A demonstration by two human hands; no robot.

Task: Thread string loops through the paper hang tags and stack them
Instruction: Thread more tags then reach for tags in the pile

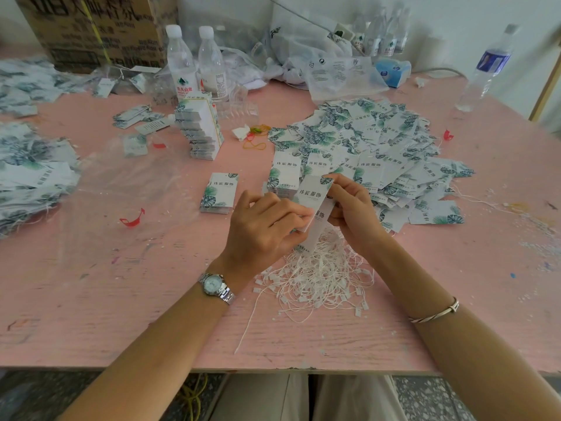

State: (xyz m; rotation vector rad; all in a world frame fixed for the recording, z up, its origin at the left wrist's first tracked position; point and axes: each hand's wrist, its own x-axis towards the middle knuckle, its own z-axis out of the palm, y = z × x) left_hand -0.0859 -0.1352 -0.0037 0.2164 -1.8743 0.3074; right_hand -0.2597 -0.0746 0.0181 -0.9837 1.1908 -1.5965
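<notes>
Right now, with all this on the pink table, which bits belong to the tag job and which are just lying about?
Part of the job: held hang tags in the grip of left hand and right hand; string loops; loose tag heap; small neat stack.
Lying about: water bottles; cardboard box; tissue pack; rubber bands; red plastic scrap.

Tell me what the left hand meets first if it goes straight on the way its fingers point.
Its fingers point right, at the hang tags the left hand now pinches; past those, the right hand holding the same tags comes next, though depth is unclear from this one view.
</notes>
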